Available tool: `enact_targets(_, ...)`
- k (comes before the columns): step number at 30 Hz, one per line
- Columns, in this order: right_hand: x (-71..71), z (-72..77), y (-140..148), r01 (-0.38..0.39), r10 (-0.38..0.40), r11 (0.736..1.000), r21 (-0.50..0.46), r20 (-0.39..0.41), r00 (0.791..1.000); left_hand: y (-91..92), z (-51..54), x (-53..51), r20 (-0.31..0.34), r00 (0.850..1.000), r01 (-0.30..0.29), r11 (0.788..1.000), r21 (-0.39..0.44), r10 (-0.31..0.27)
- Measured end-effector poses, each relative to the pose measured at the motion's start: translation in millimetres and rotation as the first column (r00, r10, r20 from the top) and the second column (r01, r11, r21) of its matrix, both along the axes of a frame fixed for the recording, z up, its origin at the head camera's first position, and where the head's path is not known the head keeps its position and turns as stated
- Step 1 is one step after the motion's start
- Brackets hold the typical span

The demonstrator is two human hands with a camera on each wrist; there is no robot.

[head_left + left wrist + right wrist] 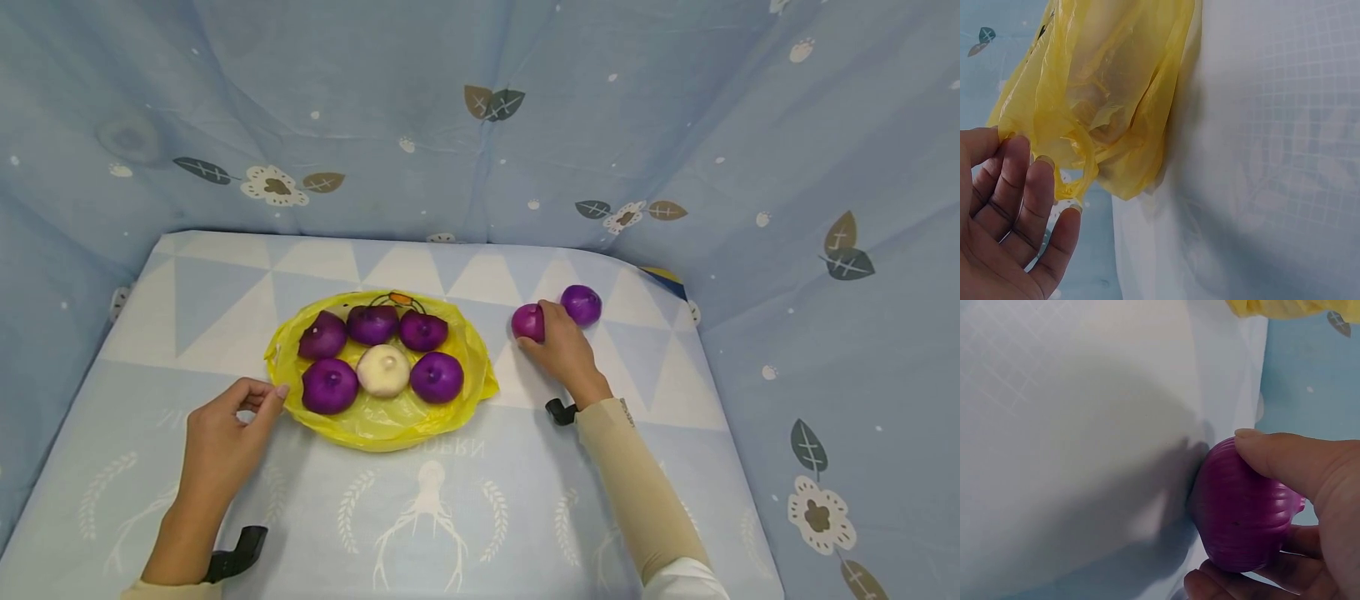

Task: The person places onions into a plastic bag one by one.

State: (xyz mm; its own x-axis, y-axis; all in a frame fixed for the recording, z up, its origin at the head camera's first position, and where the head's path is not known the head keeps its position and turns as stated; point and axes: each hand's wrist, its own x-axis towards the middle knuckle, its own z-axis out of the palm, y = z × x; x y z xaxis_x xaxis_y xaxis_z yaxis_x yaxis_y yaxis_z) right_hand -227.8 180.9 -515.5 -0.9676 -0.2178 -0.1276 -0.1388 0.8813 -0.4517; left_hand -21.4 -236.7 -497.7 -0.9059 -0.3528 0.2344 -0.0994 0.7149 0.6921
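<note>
A yellow plastic bag [375, 429] lies spread in an oval on the table, several purple onions [330, 386] and one pale, whitish onion [384, 371] in it. At its left edge, my left hand [228, 433] pinches the yellow plastic between thumb and fingertips; the left wrist view shows the bag's crumpled side [1129, 81] beside those fingers. Right of the bag, my right hand [562, 346] grips another purple onion [1244, 503], thumb on one side and fingers on the other. One more purple onion [581, 305] sits just beyond that hand.
A patterned cloth covers the table [420, 508]. Blue curtains [405, 108] hang close behind it and at both sides. A thin dark loop with an orange piece [401, 297] lies at the bag's far rim. Something blue and yellow [666, 281] shows at the far right corner.
</note>
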Motion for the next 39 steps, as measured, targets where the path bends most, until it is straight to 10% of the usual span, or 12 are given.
enact_targets(39,24.2,-11.4,10,0.136,-0.137,0.988,-0.079,-0.017,0.99,-1.0,-1.3,1.6,-0.007,1.0,0.014,0.999,0.036,-0.014)
